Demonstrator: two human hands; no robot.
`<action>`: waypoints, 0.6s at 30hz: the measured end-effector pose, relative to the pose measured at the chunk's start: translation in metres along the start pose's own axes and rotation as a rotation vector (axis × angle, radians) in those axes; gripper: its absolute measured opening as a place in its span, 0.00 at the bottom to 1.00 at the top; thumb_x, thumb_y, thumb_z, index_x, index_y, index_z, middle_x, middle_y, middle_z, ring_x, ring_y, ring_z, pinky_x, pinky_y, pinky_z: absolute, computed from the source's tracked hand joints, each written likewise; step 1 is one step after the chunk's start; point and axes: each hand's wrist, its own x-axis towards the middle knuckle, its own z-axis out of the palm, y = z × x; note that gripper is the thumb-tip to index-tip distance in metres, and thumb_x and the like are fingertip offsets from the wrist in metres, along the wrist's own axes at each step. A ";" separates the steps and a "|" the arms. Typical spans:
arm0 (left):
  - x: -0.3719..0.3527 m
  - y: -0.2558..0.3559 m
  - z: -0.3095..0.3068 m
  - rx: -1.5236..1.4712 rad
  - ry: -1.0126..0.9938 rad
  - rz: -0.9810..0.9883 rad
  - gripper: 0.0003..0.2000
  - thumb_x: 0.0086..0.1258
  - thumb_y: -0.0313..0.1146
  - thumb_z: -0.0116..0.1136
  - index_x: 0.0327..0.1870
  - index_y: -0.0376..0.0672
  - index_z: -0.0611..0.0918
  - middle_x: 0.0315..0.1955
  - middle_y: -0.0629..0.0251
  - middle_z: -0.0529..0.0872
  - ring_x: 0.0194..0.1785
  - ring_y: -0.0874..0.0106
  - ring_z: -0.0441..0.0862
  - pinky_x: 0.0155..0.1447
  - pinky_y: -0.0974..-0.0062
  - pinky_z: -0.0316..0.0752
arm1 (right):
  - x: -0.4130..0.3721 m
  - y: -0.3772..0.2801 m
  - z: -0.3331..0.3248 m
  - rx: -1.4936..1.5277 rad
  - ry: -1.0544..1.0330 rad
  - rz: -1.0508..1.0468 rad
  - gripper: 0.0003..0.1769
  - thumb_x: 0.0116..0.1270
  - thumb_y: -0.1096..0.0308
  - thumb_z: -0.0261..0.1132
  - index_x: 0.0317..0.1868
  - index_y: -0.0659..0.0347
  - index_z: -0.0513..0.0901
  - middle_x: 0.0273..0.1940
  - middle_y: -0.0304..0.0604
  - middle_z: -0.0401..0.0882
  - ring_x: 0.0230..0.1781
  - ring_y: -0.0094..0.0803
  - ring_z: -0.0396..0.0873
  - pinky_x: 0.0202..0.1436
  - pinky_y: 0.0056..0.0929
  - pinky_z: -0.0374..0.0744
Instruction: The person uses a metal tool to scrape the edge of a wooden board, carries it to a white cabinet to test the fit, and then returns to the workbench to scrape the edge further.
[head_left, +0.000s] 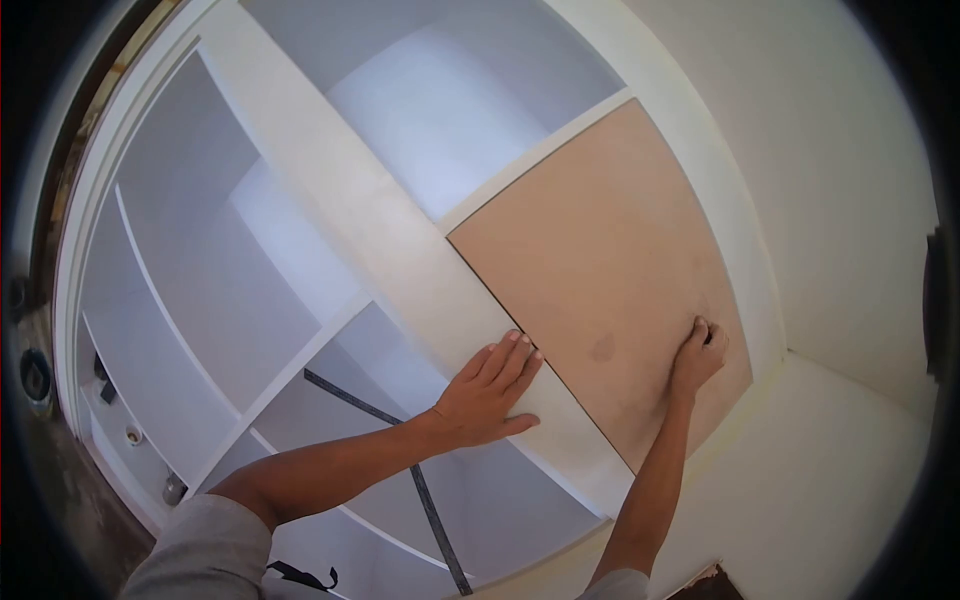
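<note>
A plain brown board (590, 230) fills one opening of the white cabinet frame, with a thin dark gap along its edge by the wide white divider (370, 210). My left hand (485, 395) lies flat on that divider, fingers stretched out and fingertips right at the gap. Over the board's opposite side, my right hand (698, 360) is closed, thumb and fingers bent together beside a small dark spot. What it grips there, if anything, I cannot tell. Smudges mark the board's surface near this hand.
White shelves (350, 310) divide the cabinet into several compartments. A dark strip (437, 525) crosses the lower compartments beneath my left arm. Small objects, among them a round grey one (174, 488), sit at the lower left. A pale wall (840, 180) rises at the right.
</note>
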 end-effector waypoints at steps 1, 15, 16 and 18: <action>0.000 0.000 0.000 -0.006 0.006 0.007 0.41 0.68 0.63 0.62 0.73 0.38 0.73 0.74 0.49 0.67 0.81 0.53 0.60 0.77 0.58 0.64 | 0.000 -0.002 -0.001 0.001 0.001 0.024 0.14 0.73 0.64 0.66 0.38 0.70 0.83 0.38 0.53 0.82 0.42 0.49 0.79 0.49 0.46 0.76; 0.001 -0.004 0.001 -0.004 0.021 0.051 0.40 0.70 0.63 0.60 0.71 0.37 0.76 0.72 0.47 0.70 0.80 0.52 0.62 0.77 0.59 0.64 | -0.001 0.001 0.002 -0.010 -0.014 0.089 0.16 0.74 0.62 0.66 0.39 0.71 0.84 0.39 0.55 0.84 0.42 0.50 0.81 0.50 0.46 0.77; 0.000 -0.004 0.001 0.006 0.018 0.045 0.40 0.70 0.63 0.60 0.71 0.37 0.76 0.72 0.47 0.70 0.79 0.52 0.62 0.77 0.59 0.64 | -0.001 0.002 0.002 -0.023 -0.013 0.074 0.16 0.74 0.62 0.66 0.39 0.71 0.84 0.39 0.55 0.84 0.43 0.50 0.81 0.50 0.46 0.77; 0.000 -0.003 -0.001 0.019 0.012 0.045 0.40 0.70 0.64 0.59 0.71 0.37 0.76 0.72 0.47 0.70 0.79 0.52 0.62 0.76 0.59 0.65 | -0.001 0.003 0.003 -0.034 -0.009 0.066 0.16 0.74 0.62 0.66 0.39 0.71 0.84 0.39 0.55 0.84 0.43 0.50 0.80 0.50 0.46 0.77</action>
